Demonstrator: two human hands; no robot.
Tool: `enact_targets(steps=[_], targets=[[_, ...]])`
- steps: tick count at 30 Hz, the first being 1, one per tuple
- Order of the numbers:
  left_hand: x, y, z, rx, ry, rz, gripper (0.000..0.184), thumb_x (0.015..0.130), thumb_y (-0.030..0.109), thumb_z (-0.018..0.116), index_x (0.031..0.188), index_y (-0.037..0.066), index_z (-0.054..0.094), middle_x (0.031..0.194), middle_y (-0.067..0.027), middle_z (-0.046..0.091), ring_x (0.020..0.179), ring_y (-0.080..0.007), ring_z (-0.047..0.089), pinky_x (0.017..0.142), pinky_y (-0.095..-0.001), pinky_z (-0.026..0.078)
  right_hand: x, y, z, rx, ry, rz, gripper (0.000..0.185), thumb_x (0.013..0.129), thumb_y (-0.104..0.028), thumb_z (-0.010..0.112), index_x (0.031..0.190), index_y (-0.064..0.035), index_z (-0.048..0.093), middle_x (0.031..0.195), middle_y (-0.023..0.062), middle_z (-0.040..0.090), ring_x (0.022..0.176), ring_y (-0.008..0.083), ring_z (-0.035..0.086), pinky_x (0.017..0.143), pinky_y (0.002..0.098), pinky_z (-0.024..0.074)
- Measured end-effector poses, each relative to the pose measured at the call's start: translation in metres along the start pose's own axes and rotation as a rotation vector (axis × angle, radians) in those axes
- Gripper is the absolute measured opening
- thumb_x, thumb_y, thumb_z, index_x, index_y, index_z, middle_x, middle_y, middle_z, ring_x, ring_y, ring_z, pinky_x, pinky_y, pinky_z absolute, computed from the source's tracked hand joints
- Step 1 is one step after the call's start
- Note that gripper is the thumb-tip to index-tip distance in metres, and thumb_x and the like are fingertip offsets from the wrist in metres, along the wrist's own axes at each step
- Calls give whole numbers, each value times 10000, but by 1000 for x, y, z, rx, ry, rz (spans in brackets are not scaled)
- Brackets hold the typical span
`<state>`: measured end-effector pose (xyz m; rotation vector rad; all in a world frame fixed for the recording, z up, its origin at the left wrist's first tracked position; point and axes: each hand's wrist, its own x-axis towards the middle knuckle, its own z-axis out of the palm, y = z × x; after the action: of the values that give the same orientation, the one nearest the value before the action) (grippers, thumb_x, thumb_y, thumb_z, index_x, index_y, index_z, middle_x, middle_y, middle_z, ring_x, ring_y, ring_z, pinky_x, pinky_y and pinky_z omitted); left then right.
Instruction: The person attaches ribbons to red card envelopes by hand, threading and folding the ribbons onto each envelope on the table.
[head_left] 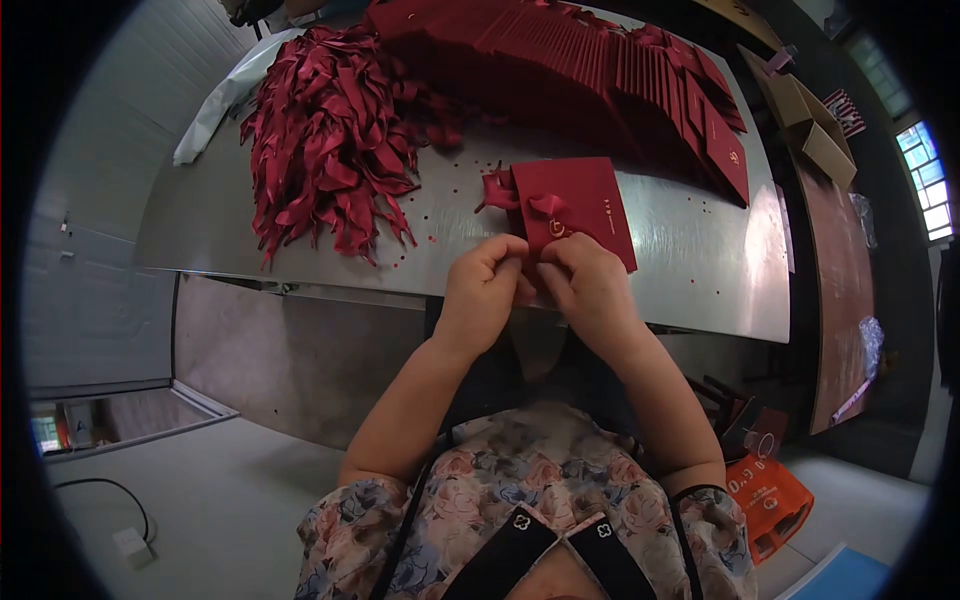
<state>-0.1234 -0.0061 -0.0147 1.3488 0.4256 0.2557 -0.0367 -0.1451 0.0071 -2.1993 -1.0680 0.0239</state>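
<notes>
A red paper bag (600, 205) with gold print lies on the metal table, its red ribbon (546, 206) looped at the left side of the bag. My left hand (482, 285) is at the bag's lower left corner, its fingers curled and pinched together. Close beside it, my right hand (587, 280) rests over the bag's lower edge, thumb and fingers also pinched. What lies between the fingertips is too small and hidden to make out. Left of the bag is a large heap of red ribbons (325, 140).
Many red bags (560, 75) stand in a long row along the back of the metal table (430, 265). Small red scraps dot its surface. At the right are a cardboard box (820, 140) on a brown board (835, 260) and an orange bag (770, 500) on the floor.
</notes>
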Motion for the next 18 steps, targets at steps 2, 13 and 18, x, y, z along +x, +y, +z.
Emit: enact_targets(steps=[2,13,18], targets=[[3,2,-5,-12,-33,-21,130,970,23,529,1047,-9,629,775,-43,645,627,-106,619,570,-246,504,0,7,0,253,-4,49,110,838,-23,674,948,-16,671,930,116,667,831,262,661,723,340,514],[27,24,-22,337,-398,-145,151,903,66,548,941,-14,671,691,-35,622,594,-101,600,540,-261,491,-2,17,8,372,-17,159,124,827,-18,692,951,-7,688,902,117,679,813,245,662,710,327,515],[29,29,-20,364,-412,-139,177,918,5,525,1007,-13,677,767,-4,629,602,-72,569,563,-226,480,1,5,-9,276,41,98,135,857,-36,708,988,-5,706,906,100,692,802,163,662,712,284,511]])
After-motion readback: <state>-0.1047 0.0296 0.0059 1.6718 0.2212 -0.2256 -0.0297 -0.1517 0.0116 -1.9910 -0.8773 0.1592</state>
